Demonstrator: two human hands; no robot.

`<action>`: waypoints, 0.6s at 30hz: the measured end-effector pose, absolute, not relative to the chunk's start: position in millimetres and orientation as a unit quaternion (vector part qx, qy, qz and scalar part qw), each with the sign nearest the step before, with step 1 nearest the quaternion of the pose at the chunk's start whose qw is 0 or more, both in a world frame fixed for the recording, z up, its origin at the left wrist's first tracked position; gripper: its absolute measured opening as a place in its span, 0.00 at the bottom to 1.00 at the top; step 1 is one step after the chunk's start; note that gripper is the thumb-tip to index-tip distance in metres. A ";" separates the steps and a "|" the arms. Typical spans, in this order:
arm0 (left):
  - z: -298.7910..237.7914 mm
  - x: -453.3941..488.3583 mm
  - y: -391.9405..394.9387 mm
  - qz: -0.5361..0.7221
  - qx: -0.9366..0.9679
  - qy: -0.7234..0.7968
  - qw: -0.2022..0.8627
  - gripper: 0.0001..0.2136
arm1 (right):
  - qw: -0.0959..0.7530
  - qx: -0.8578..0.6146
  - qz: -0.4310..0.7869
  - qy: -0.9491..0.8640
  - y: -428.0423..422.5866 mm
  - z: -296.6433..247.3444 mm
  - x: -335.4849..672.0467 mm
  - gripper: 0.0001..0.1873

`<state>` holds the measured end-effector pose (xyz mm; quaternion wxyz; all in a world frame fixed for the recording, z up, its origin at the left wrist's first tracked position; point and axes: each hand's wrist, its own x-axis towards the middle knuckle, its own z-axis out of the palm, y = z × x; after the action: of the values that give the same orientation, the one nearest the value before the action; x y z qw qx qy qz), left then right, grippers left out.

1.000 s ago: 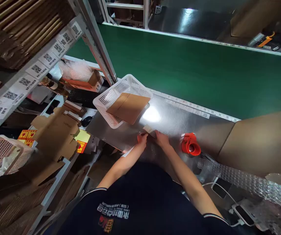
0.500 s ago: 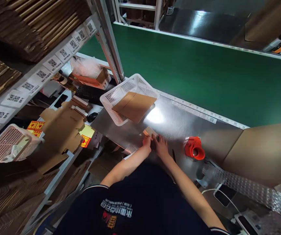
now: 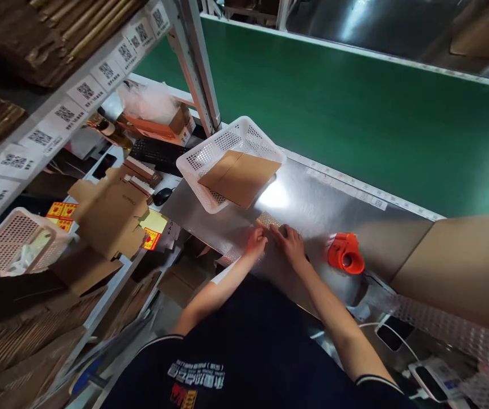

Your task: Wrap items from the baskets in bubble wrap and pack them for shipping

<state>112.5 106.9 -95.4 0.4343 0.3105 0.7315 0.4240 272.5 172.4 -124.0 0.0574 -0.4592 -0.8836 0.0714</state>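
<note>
Bubble-wrapped packet [image 3: 265, 218] on the metal worktop [image 3: 316, 207], partly under the right grip [image 3: 292, 244], just beside the left grip [image 3: 256, 243]. Left fingers curl, right fingers lie across it; whether either clasps anything, I can't tell from here.

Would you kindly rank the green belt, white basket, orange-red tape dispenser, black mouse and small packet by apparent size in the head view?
1. Green belt
2. White basket
3. Orange-red tape dispenser
Black mouse and small packet: unranked; they look close in size, and the right hand covers part of the packet.
</note>
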 end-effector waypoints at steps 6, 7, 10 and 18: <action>-84.2 66.4 38.1 0.162 0.645 0.651 0.365 0.23 | 0.084 -0.508 0.059 -0.855 239.7 -122.7 278.9 0.23; -85.6 60.5 26.3 0.118 0.678 0.638 0.345 0.23 | 0.091 -0.510 0.062 -0.853 243.4 -122.7 278.1 0.22; -91.5 45.1 1.1 0.000 0.757 0.598 0.263 0.25 | 0.120 -0.522 0.065 -0.842 227.4 -125.3 269.0 0.24; -77.3 24.4 4.7 -0.087 0.810 0.523 0.250 0.31 | 0.143 -0.567 0.095 -0.806 106.8 -123.8 220.8 0.22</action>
<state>24.4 4.7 -77.3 0.2500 0.8104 0.5227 -0.0873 220.8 106.8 -123.8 0.1425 -0.5670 -0.8057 0.0951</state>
